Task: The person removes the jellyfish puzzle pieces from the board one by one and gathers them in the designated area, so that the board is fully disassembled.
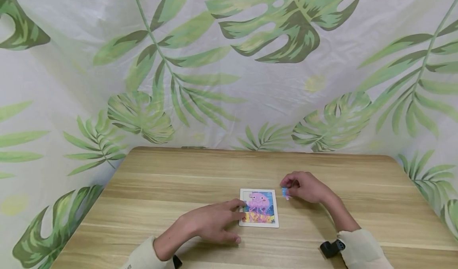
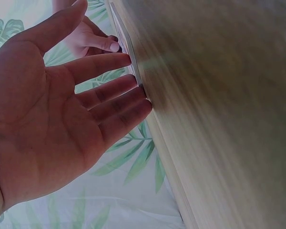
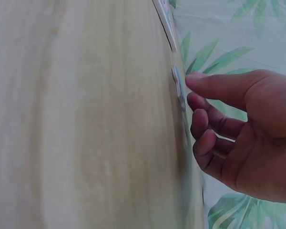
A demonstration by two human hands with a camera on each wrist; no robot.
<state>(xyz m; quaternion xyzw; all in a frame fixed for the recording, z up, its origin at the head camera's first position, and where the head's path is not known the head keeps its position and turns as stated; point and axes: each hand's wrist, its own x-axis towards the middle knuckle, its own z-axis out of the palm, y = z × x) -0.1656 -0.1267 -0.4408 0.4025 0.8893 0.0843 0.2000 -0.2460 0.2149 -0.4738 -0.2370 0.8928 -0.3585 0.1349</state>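
A small white-framed jigsaw puzzle (image 1: 262,207) with a pink jellyfish on a blue and yellow sea lies on the table. Its upper left part looks paler than the rest. My left hand (image 1: 218,220) reaches in from the left, fingers extended, their tips touching the puzzle's left edge. In the left wrist view this hand (image 2: 62,109) shows its palm, fingers spread. Right of the frame, a loose blue and pink puzzle piece (image 1: 285,192) lies flat on the wood. My right hand (image 1: 305,187) is over it, thumb and forefinger at the piece (image 3: 178,88), other fingers loosely curled.
The wooden table (image 1: 161,185) extends beyond both hands, with its back edge against a pale leaf-patterned cloth (image 1: 214,102). A black wrist device (image 1: 332,248) sits by the right sleeve (image 1: 363,249).
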